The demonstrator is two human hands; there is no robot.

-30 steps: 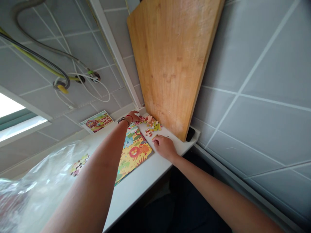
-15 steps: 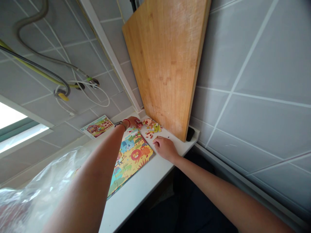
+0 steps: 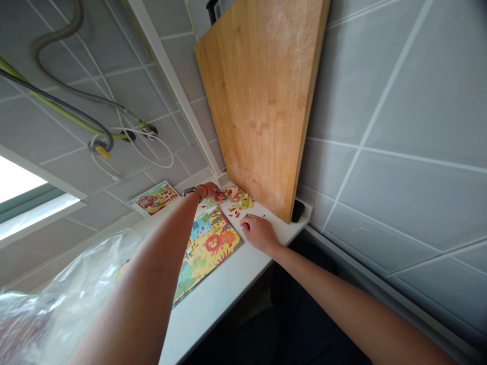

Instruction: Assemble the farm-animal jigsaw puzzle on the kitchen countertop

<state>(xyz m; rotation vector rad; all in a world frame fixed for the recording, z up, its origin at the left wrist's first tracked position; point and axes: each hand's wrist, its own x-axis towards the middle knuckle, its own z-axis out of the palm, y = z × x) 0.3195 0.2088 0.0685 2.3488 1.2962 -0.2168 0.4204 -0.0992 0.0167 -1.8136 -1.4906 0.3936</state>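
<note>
My left hand [image 3: 210, 191], with a red band and a watch at the wrist, reaches to the far end of the counter. Its fingers are closed at a reddish jigsaw puzzle piece [image 3: 220, 197], partly hidden by them. Below lies a jigsaw puzzle [image 3: 215, 243] with lions and an elephant, partly covered by my left forearm. Several loose puzzle pieces [image 3: 240, 197] are heaped between the puzzle and the cutting board. My right hand [image 3: 261, 232] rests on the counter beside them, fingers curled in. Whatever may be inside it is hidden.
A large wooden cutting board [image 3: 262, 111] leans upright at the corner, a dark object [image 3: 297, 210] at its foot. A picture card [image 3: 155, 198] lies by the wall. Clear plastic wrapping [image 3: 87, 274] is at the left. The white counter's [image 3: 213, 299] front edge runs diagonally.
The view has shifted slightly. My left hand has turned a little at the wrist and stays by the loose pieces. My right hand keeps its place and curled shape.
</note>
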